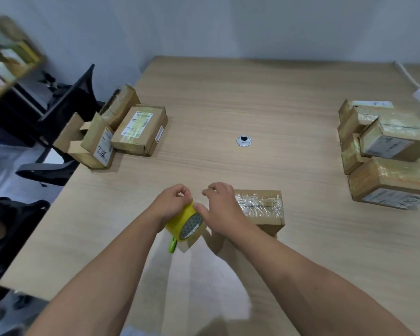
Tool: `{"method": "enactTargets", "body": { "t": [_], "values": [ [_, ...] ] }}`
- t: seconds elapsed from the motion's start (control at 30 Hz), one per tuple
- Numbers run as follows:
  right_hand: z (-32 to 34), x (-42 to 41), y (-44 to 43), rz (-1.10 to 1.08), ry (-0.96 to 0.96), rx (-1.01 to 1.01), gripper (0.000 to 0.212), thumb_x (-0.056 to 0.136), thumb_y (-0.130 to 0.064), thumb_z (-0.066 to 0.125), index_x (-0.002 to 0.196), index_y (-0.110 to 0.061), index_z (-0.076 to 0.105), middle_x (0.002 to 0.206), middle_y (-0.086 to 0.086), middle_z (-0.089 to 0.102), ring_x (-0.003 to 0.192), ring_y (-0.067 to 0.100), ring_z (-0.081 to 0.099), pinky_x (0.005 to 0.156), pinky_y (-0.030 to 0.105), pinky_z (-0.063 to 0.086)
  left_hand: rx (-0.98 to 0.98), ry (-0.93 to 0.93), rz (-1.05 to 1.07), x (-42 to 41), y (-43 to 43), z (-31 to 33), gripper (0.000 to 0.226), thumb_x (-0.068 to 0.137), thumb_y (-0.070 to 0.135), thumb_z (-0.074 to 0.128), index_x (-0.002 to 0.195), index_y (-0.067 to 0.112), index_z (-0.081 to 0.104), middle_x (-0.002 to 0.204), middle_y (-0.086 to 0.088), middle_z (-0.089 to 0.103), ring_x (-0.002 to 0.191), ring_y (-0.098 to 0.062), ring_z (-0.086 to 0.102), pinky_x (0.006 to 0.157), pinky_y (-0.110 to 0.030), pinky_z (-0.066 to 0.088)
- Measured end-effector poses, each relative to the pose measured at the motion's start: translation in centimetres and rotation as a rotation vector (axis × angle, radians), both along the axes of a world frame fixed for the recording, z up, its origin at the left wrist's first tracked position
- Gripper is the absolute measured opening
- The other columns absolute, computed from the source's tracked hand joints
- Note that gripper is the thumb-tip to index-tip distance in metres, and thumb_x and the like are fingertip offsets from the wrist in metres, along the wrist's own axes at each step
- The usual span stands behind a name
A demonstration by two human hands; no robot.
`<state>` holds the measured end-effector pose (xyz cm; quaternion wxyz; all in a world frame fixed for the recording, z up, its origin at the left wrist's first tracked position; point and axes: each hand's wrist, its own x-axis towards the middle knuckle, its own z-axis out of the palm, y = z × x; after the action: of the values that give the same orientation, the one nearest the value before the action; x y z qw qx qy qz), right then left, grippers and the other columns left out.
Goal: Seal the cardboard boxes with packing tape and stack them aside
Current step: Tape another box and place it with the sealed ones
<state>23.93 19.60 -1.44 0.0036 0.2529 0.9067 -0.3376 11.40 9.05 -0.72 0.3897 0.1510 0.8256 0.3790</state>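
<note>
Tape roll [182, 220]: yellow, grey patterned core; left hand [171, 206], right hand [222, 209] holding.

Office, desk [277, 93] (cable grommet [244, 141]), mesh chair [68, 103]

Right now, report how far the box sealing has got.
Done: a stack of taped boxes sits at the right edge of the table. In hand: the left hand grips the yellow tape roll, the right hand touching it with its thumb, beside a box already glossy with tape on top and not yet stacked. Left: a group of boxes at the table's left edge, at least one with flaps open.
</note>
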Motion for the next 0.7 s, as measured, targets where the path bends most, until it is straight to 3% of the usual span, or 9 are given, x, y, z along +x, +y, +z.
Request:
{"method": "enactTargets", "body": {
  "t": [0.1,0.2,0.3,0.4,0.57,0.63,0.7],
  "values": [
    [0.5,-1.6,-1.2,-0.015,-0.01,-0.102,0.033,0.102,-0.033,0.053,0.121,-0.01,0.064,0.126,0.011,0.059,0.124,0.03,0.045,0.099,0.035,0.038,0.037,-0.02,0.046,-0.2,-1.0,0.8,0.018,0.092,0.012,0.062,0.077,0.021,0.061,0.085,-0.008,0.064,0.077,-0.025,0.056,0.073,-0.036,0.042],
    [0.8,-3.1,-2.3,-0.067,0.009,-0.186,0.018,0.101,-0.023,0.054,0.101,-0.01,0.065,0.106,0.012,0.067,0.105,0.031,0.058,0.081,0.036,0.044,0.052,-0.039,0.07,-0.8,-2.5,1.3,0.017,0.09,0.014,0.063,0.077,0.023,0.063,0.085,-0.007,0.065,0.078,-0.025,0.056,0.073,-0.035,0.041],
    [0.8,-4.2,-3.1,-0.097,0.043,-0.213,0.014,0.101,-0.019,0.052,0.089,-0.014,0.058,0.1,0.011,0.067,0.097,0.031,0.058,0.078,0.038,0.045,0.115,-0.163,0.141,-1.8,-4.1,0.9,0.019,0.095,0.017,0.059,0.08,0.024,0.069,0.088,-0.006,0.065,0.082,-0.024,0.057,0.073,-0.035,0.042],
    [0.5,-5.9,-4.0,-0.069,0.052,-0.21,0.015,0.102,-0.02,0.052,0.089,-0.017,0.057,0.102,0.01,0.067,0.098,0.029,0.057,0.08,0.038,0.046,0.169,-0.233,0.213,-3.1,-6.0,0.2,0.022,0.101,0.009,0.05,0.097,0.016,0.07,0.095,-0.012,0.066,0.079,-0.021,0.058,0.067,-0.031,0.044],
    [-0.5,-8.6,-5.5,-0.068,0.027,-0.251,0.018,0.102,-0.019,0.052,0.084,-0.018,0.055,0.09,0.004,0.064,0.091,0.028,0.057,0.078,0.037,0.044,0.237,-0.383,0.24,-5.7,-9.3,-1.1,0.036,0.1,0.005,0.053,0.124,0.031,0.061,0.104,-0.007,0.073,0.086,-0.019,0.064,0.074,-0.029,0.05],
    [-0.8,-10.2,-6.1,-0.075,0.05,-0.314,0.018,0.101,-0.017,0.053,0.084,-0.015,0.059,0.085,-0.001,0.062,0.086,0.023,0.055,0.077,0.03,0.041,0.193,-0.392,0.176,-7.3,-10.8,-1.7,0.037,0.098,-0.001,0.056,0.124,0.023,0.065,0.11,-0.011,0.073,0.088,-0.021,0.068,0.073,-0.032,0.054],
    [-0.7,-11.5,-6.6,-0.062,0.069,-0.383,0.017,0.1,-0.016,0.055,0.087,-0.011,0.065,0.085,-0.003,0.063,0.082,0.016,0.053,0.065,0.016,0.038,0.165,-0.404,0.119,-8.3,-11.6,-2.2,0.029,0.096,0.0,0.058,0.116,0.018,0.07,0.108,-0.015,0.074,0.087,-0.024,0.07,0.076,-0.037,0.055]
  ]
}}
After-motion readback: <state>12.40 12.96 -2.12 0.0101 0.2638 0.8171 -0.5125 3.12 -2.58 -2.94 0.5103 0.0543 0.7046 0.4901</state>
